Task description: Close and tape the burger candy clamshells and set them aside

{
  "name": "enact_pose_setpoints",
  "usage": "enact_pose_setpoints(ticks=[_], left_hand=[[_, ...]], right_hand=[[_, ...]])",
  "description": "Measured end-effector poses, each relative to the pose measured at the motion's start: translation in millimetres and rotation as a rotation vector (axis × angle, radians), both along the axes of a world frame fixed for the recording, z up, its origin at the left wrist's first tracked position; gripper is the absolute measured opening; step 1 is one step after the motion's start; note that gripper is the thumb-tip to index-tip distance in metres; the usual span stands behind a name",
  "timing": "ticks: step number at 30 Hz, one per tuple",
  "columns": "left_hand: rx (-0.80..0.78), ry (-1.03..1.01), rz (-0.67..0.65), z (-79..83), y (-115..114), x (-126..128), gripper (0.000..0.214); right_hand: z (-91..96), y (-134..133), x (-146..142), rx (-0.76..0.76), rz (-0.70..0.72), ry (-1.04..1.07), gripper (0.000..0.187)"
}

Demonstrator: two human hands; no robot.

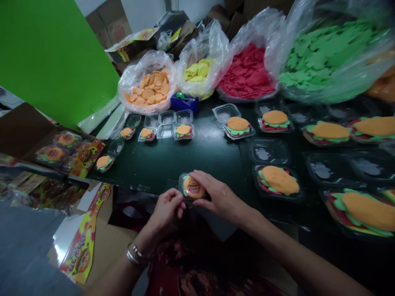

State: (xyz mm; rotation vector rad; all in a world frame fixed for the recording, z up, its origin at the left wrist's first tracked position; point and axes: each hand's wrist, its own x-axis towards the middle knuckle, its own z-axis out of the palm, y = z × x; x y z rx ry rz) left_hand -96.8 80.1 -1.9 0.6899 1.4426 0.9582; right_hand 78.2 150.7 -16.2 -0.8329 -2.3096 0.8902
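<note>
Burger pack (191, 188) between both hands' fingers (201, 177)

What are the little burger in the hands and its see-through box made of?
The little burger looks like soft foam or maybe gummy candy: matte, flat bright layers; I can't tell which. The clear box around it looks like thin shiny plastic: see-through, with light glinting on it.

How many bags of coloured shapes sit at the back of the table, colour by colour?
Orange bag: 1
Yellow bag: 1
Red bag: 1
Green bag: 1
Total: 4
Uncounted: an orange heap cut off at the right edge.
Left hand and right hand hold a burger pack, no bag.
</note>
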Motion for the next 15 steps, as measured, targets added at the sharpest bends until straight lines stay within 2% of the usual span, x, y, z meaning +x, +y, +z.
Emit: enact_pose_setpoints(ticks=[3,5,7,9,12,13,15], left_hand=[[0.022,0.008,0.08,-3.5,-6.5,7.2,0.039],[0.017,0.011,0.041,-0.4,-6.7,3.8,0.038],[-0.012,0.065,-0.102,7.4,-3.5,-5.6,0.036],[0.03,0.252,-0.222,18.7,4.1,-17.1,0.032],[0.266,0.623,-0.277,36.9,27.5,-28.2,0.024],[0.328,0.683,-0.342,42.0,38.4,-29.2,0.023],[0.358,0.661,-0.583,49.7,62.5,-27.8,0.028]], right_hand=[[-4.5,1.2,3.7,-0.015,0.029,0.019,0.072],[-7.0,2.5,4.6,-0.022,0.041,0.028,0.073],[-8.9,3.6,5.2,-0.028,0.048,0.026,0.074],[-10.0,3.7,5.5,-0.035,0.048,0.025,0.076],[-10.0,2.1,5.6,-0.061,0.028,0.052,0.086],[-9.3,1.6,5.6,-0.069,0.023,0.062,0.09],[-7.0,1.6,5.6,-0.066,0.017,0.08,0.097]])
